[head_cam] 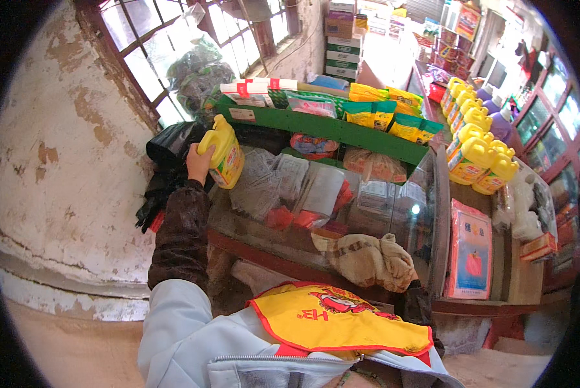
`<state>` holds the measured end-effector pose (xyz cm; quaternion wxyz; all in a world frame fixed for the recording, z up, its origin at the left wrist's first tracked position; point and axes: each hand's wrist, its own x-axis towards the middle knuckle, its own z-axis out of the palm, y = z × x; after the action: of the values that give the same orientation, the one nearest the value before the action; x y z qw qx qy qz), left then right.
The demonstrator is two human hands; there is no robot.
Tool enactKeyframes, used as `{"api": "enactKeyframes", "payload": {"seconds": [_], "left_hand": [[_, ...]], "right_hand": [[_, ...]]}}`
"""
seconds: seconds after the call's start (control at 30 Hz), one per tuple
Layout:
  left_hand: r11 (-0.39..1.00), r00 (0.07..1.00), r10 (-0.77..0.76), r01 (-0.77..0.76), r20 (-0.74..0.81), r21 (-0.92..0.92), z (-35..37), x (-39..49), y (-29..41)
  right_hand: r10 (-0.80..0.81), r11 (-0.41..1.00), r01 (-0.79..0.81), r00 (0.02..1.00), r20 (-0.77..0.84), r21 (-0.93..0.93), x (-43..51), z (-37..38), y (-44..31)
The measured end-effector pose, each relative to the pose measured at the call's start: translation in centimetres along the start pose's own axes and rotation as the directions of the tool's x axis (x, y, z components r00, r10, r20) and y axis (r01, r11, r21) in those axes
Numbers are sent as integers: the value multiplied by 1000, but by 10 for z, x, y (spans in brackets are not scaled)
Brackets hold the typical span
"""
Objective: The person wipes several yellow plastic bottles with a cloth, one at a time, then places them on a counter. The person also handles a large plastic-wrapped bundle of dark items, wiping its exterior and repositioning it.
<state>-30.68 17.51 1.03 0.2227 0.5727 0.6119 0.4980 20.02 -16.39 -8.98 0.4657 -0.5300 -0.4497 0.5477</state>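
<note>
My left hand is wrapped around the handle side of a yellow plastic jug with a printed label. The jug is upright but tilted, at the left end of a glass-topped display counter. Whether its base touches the glass, I cannot tell. A crumpled beige cloth lies over the counter's front edge, bunched at my right hand. Only a sliver of that hand shows beside the cloth, which it appears to grip. Papers and red packets show under the glass.
A green shelf bearing several bagged products runs along the counter's back. Black plastic bags hang by the peeling wall at left. More yellow jugs stand in rows on the right-hand counter, behind a pink packet.
</note>
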Motion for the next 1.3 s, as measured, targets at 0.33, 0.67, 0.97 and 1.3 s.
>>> {"api": "enactKeyframes", "payload": {"seconds": [0.33,0.67,0.97,1.3], "left_hand": [[991,976,-27,-2,-214,-133,28,-21,9],[890,965,84,39,248,-454,69,-160,62],[867,839,306,-51,450,-495,142,-286,148],[878,769,370,-107,520,-467,151,-321,187]], "right_hand": [[-21,1000,23,980,-200,6,-20,16,-6],[-109,992,122,951,-288,27,-10,9,-26],[-378,915,402,824,-422,-36,-7,-14,-138],[-504,861,378,724,-470,-342,10,17,-97]]}}
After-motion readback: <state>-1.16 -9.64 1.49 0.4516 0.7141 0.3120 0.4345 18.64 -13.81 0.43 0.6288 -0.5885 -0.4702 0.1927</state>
